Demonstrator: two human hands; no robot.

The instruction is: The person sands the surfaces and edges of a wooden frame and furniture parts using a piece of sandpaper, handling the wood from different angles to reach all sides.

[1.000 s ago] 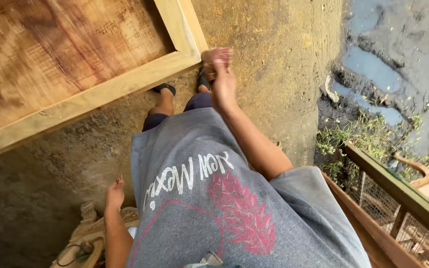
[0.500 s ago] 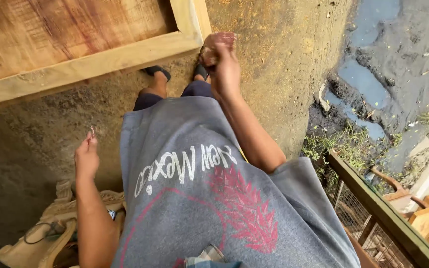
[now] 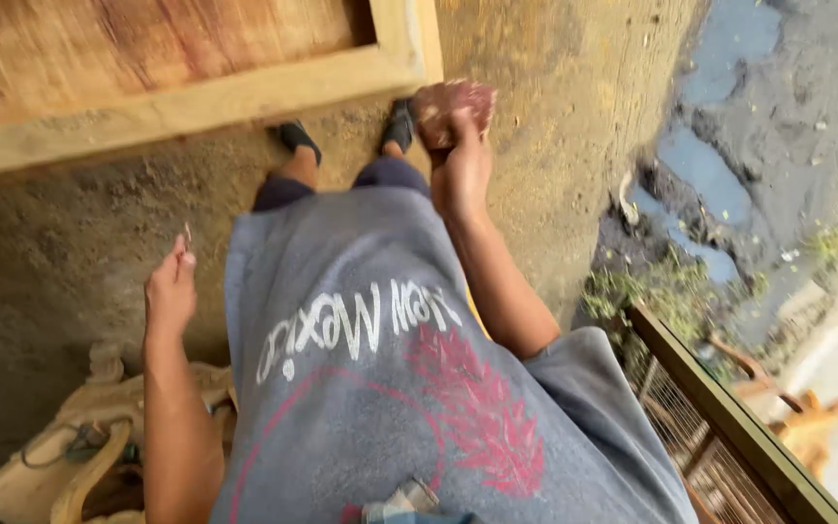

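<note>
Gripping reddish pad (image 3: 453, 102) (sandpaper, perhaps) | right hand (image 3: 460, 170) extended | left hand (image 3: 171, 291) raised

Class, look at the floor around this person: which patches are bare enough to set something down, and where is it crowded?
Bare concrete floor lies between the wooden frame and the left hand. More bare floor runs right of the right hand, up to the muddy puddles. Crowded: the carved wood pieces lower left, the rail lower right.

The thin object (image 3: 187, 236) pinched in the left hand (image 3: 171, 293) is too small to identify.
</note>
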